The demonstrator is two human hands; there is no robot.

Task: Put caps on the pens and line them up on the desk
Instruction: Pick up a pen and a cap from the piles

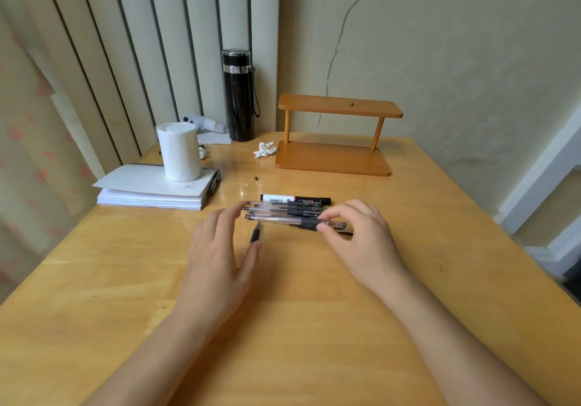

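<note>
Several clear-barrelled pens (pixel 283 209) with black grips lie side by side across the middle of the wooden desk (pixel 314 295). Behind them lies a black-and-white marker (pixel 295 199). My right hand (pixel 361 239) pinches the nearest pen (pixel 301 223) at its capped right end, beside the row. A loose black cap (pixel 255 235) rests on the desk just in front of the row, close to my left fingertips. My left hand (pixel 220 254) hovers at the pens' left ends with fingers spread, holding nothing.
A paper roll (pixel 179 151) stands on a stack of notebooks (pixel 151 192) at the left. A black flask (pixel 238 94) and a small wooden shelf (pixel 336 135) stand at the back by the wall. A crumpled tissue (pixel 264 149) lies between them.
</note>
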